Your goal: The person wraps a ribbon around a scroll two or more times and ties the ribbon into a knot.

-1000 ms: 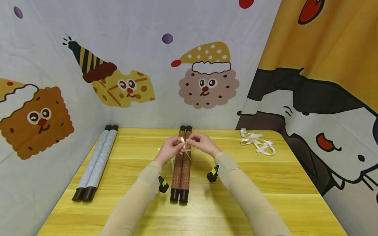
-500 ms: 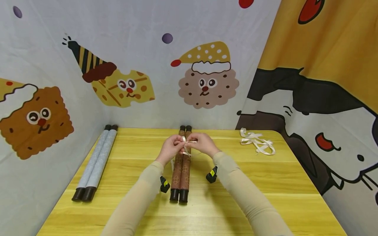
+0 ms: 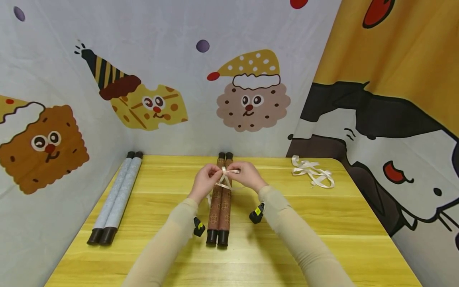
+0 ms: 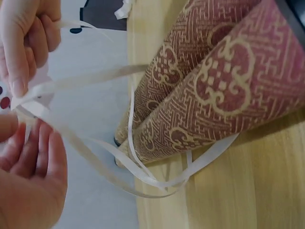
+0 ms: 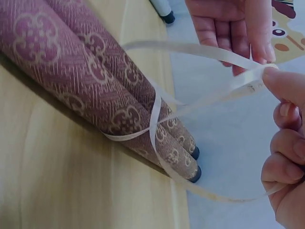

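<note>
A pair of reddish-brown scrolls (image 3: 225, 215) with gold patterning and dark end caps lies side by side in the middle of the table. A thin white ribbon (image 5: 190, 49) passes around both and crosses over them. Above the far half of the scrolls, my left hand (image 3: 205, 182) pinches the ribbon between thumb and fingertips. Facing it, my right hand (image 3: 248, 175) pinches ribbon too, a short end poking out past its fingers. Both hands' fingertips nearly meet at the ribbon in the right wrist view. Slack loops of ribbon (image 4: 205, 164) hang beside the scrolls in the left wrist view.
Two pale blue-grey rolls (image 3: 120, 191) with dark caps lie along the table's left side. A loose heap of white ribbon (image 3: 312, 172) rests at the back right. Behind the wooden table (image 3: 287, 247) hangs a cartoon-printed cloth (image 3: 172, 36).
The fingertips have drawn slightly apart, and the ribbon's crossing over the scrolls now shows between them. A ribbon end has come to stick out rightward from the right hand's fingers.
</note>
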The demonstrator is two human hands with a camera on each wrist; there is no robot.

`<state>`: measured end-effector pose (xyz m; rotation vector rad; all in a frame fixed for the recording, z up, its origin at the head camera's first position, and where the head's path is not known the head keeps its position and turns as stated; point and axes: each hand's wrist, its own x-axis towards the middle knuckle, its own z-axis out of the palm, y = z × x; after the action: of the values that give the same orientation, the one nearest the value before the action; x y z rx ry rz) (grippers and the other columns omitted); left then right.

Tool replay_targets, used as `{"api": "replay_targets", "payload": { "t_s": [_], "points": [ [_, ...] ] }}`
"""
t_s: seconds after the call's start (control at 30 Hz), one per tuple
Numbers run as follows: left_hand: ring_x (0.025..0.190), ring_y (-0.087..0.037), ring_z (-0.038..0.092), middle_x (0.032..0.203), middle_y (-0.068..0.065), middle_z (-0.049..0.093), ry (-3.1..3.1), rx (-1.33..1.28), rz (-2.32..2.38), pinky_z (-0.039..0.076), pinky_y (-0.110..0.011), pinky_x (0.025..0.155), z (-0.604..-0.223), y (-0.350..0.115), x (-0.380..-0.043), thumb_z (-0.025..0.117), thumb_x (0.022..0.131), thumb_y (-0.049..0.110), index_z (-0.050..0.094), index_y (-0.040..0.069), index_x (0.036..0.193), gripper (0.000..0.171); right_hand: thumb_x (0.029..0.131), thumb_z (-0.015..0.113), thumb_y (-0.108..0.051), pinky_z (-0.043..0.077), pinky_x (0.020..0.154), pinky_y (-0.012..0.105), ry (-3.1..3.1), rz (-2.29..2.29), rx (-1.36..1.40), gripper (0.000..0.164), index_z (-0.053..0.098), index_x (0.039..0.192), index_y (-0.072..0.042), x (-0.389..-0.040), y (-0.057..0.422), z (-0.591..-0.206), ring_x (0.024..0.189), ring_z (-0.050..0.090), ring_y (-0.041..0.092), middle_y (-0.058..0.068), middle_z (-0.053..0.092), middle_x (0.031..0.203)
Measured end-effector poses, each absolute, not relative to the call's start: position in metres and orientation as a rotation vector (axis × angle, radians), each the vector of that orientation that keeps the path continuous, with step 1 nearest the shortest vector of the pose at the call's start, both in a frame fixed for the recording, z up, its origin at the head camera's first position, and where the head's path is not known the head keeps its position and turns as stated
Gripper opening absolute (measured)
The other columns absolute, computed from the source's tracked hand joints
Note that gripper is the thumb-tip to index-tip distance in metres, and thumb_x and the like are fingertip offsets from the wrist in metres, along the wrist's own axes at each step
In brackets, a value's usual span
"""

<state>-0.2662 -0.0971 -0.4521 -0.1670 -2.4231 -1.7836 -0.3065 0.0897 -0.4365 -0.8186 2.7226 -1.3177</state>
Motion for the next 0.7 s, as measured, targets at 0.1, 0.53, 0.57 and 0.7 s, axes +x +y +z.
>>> {"api": "replay_targets", "payload": {
  "t_s": [0.1, 0.53, 0.57, 0.7],
  "points": [
    [0.081, -0.020, 0.060, 0.089, -0.007, 0.065, -2.389, -0.080, -1.665, 0.050, -0.035, 0.071, -0.451, -0.097, -0.262, 0.065, 0.097, 0.015, 0.066, 0.005, 0.100, 0.010, 0.092, 0.073, -0.024, 0.051, 0.074, 0.033, 2.713, -1.408, -0.712, 0.012, 0.075, 0.095, -0.013, -0.305, 0.088, -0.439, 0.081, 0.062, 0.014, -0.002, 0.070, 0.092],
    [0.071, -0.016, 0.057, 0.083, -0.003, 0.066, -2.463, -0.200, -1.460, 0.050, -0.032, 0.063, -0.455, -0.094, -0.237, 0.065, 0.096, 0.011, 0.071, 0.006, 0.097, 0.007, 0.093, 0.072, -0.027, 0.049, 0.072, 0.035, 2.667, -1.640, -0.550, 0.016, 0.074, 0.094, -0.011, -0.303, 0.085, -0.450, 0.079, 0.059, 0.018, 0.000, 0.070, 0.090],
    [0.071, -0.015, 0.058, 0.084, -0.003, 0.067, -2.489, -0.216, -1.439, 0.050, -0.032, 0.062, -0.457, -0.092, -0.236, 0.066, 0.096, 0.010, 0.072, 0.006, 0.097, 0.008, 0.092, 0.072, -0.027, 0.049, 0.072, 0.035, 2.670, -1.650, -0.542, 0.016, 0.074, 0.094, -0.011, -0.303, 0.084, -0.451, 0.079, 0.059, 0.017, 0.000, 0.070, 0.090],
    [0.079, -0.019, 0.064, 0.096, -0.008, 0.072, -2.576, -0.261, -1.340, 0.053, -0.034, 0.067, -0.462, -0.087, -0.234, 0.064, 0.096, 0.009, 0.074, 0.004, 0.107, 0.015, 0.093, 0.072, -0.027, 0.048, 0.072, 0.035, 2.672, -1.656, -0.528, 0.016, 0.075, 0.095, -0.011, -0.302, 0.082, -0.453, 0.077, 0.058, 0.017, -0.001, 0.069, 0.089]
  ]
}}
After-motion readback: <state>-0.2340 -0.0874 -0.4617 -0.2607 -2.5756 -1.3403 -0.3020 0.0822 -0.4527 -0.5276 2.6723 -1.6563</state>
